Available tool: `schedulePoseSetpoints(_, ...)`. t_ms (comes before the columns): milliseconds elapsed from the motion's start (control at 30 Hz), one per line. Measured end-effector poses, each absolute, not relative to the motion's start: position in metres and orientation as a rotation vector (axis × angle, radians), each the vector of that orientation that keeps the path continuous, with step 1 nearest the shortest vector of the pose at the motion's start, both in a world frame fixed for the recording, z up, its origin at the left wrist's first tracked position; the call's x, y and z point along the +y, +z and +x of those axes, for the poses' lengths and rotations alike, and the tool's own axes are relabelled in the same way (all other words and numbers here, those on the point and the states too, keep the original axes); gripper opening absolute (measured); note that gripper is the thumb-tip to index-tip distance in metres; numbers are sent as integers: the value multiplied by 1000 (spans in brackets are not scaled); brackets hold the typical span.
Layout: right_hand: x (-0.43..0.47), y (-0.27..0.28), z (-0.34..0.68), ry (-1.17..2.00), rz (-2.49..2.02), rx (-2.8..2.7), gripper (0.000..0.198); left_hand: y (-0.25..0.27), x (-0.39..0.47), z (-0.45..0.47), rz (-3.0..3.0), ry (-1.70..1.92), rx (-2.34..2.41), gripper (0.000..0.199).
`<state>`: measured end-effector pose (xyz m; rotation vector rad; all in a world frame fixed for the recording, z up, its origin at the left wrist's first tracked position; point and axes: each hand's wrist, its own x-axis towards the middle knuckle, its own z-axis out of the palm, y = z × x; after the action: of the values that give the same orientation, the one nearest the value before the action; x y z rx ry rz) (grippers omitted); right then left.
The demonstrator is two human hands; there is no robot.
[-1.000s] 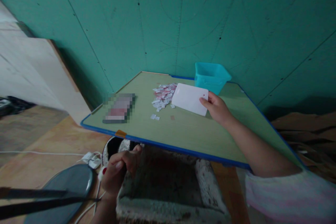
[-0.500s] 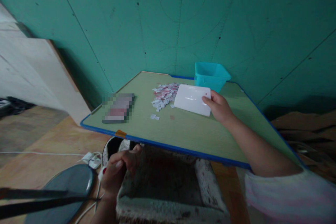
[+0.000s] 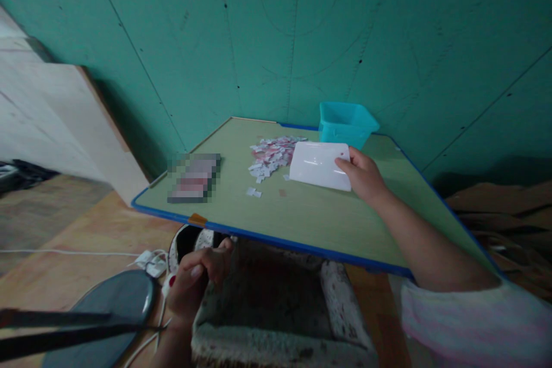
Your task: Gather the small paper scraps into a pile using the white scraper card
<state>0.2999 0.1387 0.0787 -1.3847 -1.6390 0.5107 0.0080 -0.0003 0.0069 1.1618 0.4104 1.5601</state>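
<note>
**Right hand pinches a white card beside the heap of paper pieces**

The right hand (image 3: 364,175) is closed on one end of a white card (image 3: 318,165). The thumb lies flat on the upper face, close to a small reddish spot in the corner, and the other fingers go behind the card, where they are hidden. The card is glossy and slightly tilted above the table (image 3: 276,221); whether its lower edge touches the surface, I cannot tell. Its free end points to the left and is just beside a heap of small white and pinkish paper pieces (image 3: 271,156). Two loose scraps (image 3: 254,191) lie a little in front of this heap. Behind the card, near the wall, stands a turquoise basket (image 3: 345,133).

The left hand (image 3: 200,273) is below the near edge of the table, with its fingers curled inward. I cannot tell how tightly they are closed, or if something is inside them. It is beside a stained, cloth-covered object (image 3: 284,342). Two dark thin strips (image 3: 43,341) reach from the left side toward the left wrist; their contact with it is unclear.

On the left part of the table lies a flat object (image 3: 194,178), blurred into squares.
</note>
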Motion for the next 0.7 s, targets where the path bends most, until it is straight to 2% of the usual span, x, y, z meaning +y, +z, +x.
schedulePoseSetpoints(267, 138, 80, 300, 692, -1283, -1557, 16, -7, -2, 0, 1150, 1547, 477, 27)
schedulePoseSetpoints(700, 143, 77, 303, 830, -1376, -1376, 19, -4, -3, 2, 1135, 1573, 501, 24)
